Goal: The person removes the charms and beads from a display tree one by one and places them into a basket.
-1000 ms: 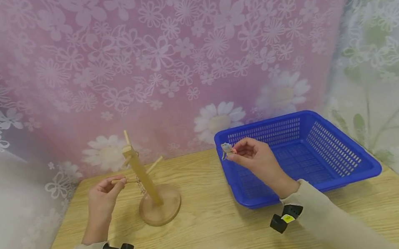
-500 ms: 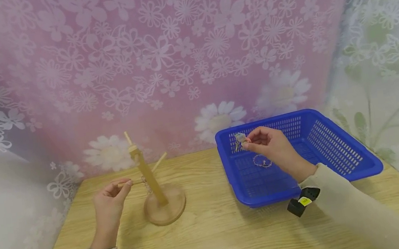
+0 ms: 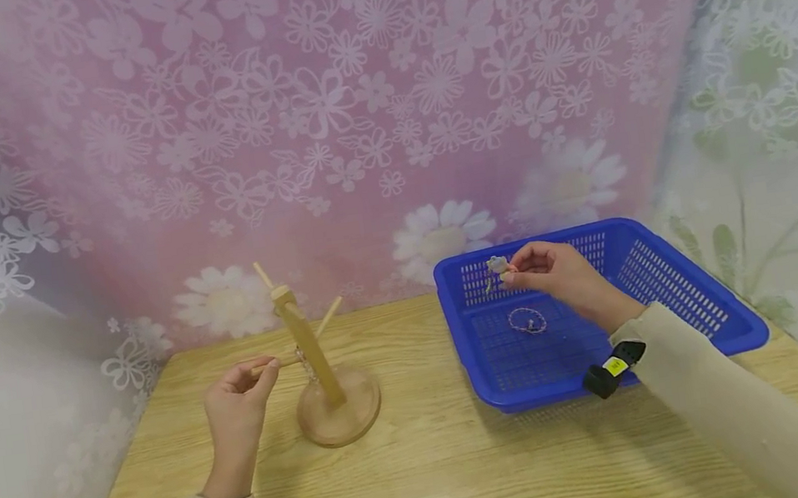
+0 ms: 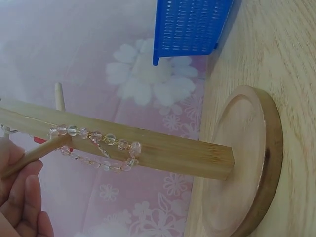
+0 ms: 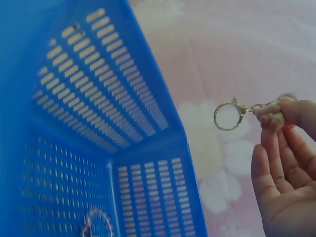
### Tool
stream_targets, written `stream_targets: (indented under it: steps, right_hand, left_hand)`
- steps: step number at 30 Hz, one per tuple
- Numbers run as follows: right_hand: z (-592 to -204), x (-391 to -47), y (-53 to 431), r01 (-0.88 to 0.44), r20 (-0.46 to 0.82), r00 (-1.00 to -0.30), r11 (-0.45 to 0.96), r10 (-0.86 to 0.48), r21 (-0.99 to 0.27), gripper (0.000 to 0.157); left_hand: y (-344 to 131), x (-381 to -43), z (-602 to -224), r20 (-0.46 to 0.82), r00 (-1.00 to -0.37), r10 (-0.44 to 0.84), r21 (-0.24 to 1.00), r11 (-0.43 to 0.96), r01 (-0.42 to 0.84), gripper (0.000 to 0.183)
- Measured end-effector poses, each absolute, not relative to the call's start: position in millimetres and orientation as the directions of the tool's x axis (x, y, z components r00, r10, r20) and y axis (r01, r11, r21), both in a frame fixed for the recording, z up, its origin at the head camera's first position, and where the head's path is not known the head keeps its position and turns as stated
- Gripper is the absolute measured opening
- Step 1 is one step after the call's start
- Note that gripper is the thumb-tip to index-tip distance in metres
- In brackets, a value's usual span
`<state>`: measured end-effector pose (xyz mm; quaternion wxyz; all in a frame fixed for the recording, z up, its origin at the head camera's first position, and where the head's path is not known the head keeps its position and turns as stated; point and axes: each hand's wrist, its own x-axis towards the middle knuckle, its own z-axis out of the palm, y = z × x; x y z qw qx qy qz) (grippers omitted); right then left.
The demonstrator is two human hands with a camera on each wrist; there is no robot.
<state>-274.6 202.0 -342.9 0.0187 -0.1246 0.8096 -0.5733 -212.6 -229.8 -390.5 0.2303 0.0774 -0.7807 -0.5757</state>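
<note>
My left hand (image 3: 239, 404) pinches a side peg (image 4: 30, 157) of a wooden stand (image 3: 314, 353) with a round base. From that peg hangs a bracelet of clear and pale pink beads (image 4: 106, 165), against the post. Over the left part of the blue basket, my right hand (image 3: 561, 274) pinches a keychain (image 3: 498, 264) by its small pale figure. In the right wrist view the figure (image 5: 270, 117) is partly hidden by the fingers, and a short chain leads to a gold ring (image 5: 227, 117). A second bracelet (image 3: 527, 320) lies on the basket floor.
The blue plastic basket (image 3: 479, 386) with slotted walls stands at the right on the wooden table (image 3: 412, 466). A floral curtain (image 3: 327, 166) hangs behind the table. Another peg (image 3: 329, 315) juts from the stand to the right.
My right hand has moved right and a little up with the keychain, uncovering the bracelet in the basket. Hand and stand at the left appear shifted slightly right, the peg still held.
</note>
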Motion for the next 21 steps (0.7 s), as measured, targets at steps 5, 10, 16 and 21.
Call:
stream_targets:
  steps: [5, 10, 16, 21]
  right_hand:
    - [-345, -283, 214, -0.148, 0.067, -0.975, 0.391, -0.212, -0.908, 0.036]
    - [-349, -292, 226, -0.12, 0.034, -0.976, 0.399, -0.215, -0.909, 0.04]
    - [-353, -302, 237, -0.089, -0.002, -0.976, 0.405, -0.219, -0.91, 0.042]
    - [-360, -308, 246, -0.071, -0.034, -0.975, 0.455, -0.219, -0.887, 0.048]
  left_hand:
    - [-234, -208, -384, 0.215, -0.926, -0.31, 0.931, 0.352, 0.098, 0.024]
    - [-249, -204, -374, 0.163, -0.981, -0.106, 0.894, 0.437, 0.101, 0.038]
    - [-264, -207, -364, 0.188, -0.982, 0.014, 0.875, 0.451, 0.174, 0.043]
    - [-271, -217, -351, 0.24, -0.97, 0.025, 0.892, 0.388, 0.231, 0.032]
